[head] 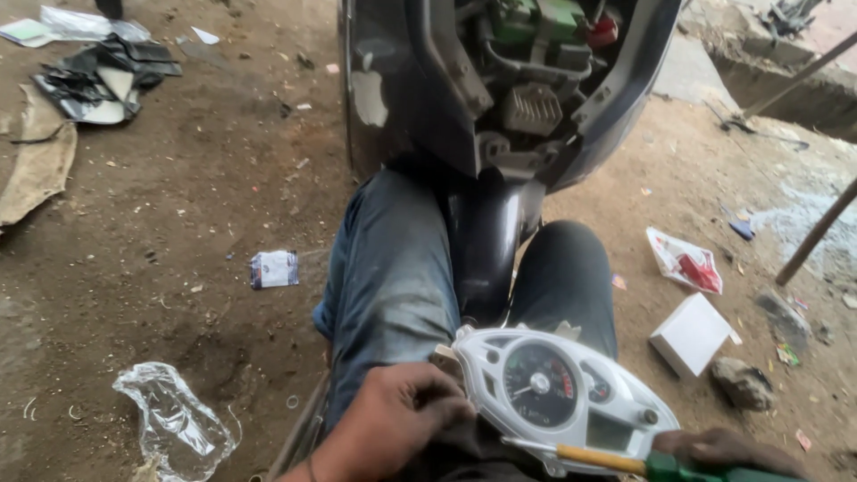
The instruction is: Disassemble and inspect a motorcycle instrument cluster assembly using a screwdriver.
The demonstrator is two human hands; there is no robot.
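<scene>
Hands rest on a white gauge cluster (558,393) lying on the person's lap, near the scooter (500,98). Left hand (402,419) curls closed on the cluster's left edge. Right hand (723,449) grips a green-handled screwdriver (616,461) across its near edge.

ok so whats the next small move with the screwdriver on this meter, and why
Probably steer the screwdriver tip onto a screw at the near edge of the speedometer cluster. The right hand holds the tool flat along that edge, and the left hand braces the cluster's left side on the lap.
</scene>
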